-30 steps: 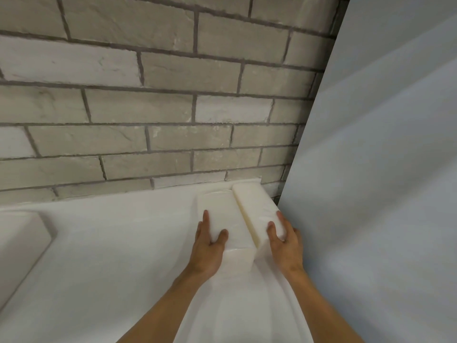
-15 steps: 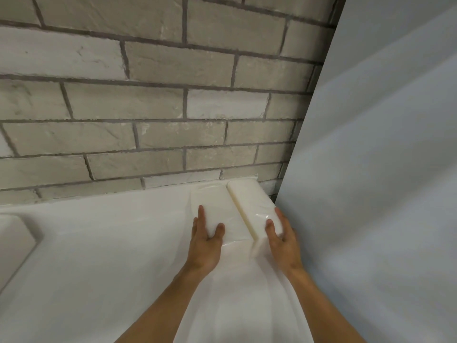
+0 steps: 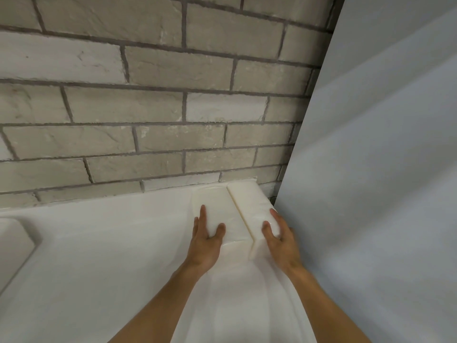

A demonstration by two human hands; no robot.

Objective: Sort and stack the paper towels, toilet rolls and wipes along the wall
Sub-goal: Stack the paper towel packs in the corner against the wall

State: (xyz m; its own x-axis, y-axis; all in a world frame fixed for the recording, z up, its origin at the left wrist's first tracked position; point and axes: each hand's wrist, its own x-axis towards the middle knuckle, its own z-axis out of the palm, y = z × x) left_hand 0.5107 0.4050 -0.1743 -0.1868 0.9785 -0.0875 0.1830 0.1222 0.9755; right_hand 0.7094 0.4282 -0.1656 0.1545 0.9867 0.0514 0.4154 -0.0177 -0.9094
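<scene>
Two white plastic-wrapped packs lie side by side on the white table (image 3: pixel 99 256), their far ends against the brick wall. The left pack (image 3: pixel 215 206) is flatter; the right pack (image 3: pixel 249 201) stands taller. My left hand (image 3: pixel 206 238) rests flat on the near end of the left pack, thumb on top. My right hand (image 3: pixel 279 236) grips the near right corner of the right pack, fingers spread over its top and side. Neither pack shows a label, so I cannot tell towels from wipes.
A grey brick wall (image 3: pixel 158 115) runs along the back of the table. A pale grey panel (image 3: pixel 371 169) stands close on the right, hemming in the right pack. A white block (image 3: pixel 12 248) sits at the left edge.
Both packs have slid away from me, their far ends now against the brick wall. My hands moved forward with them and keep the same hold.
</scene>
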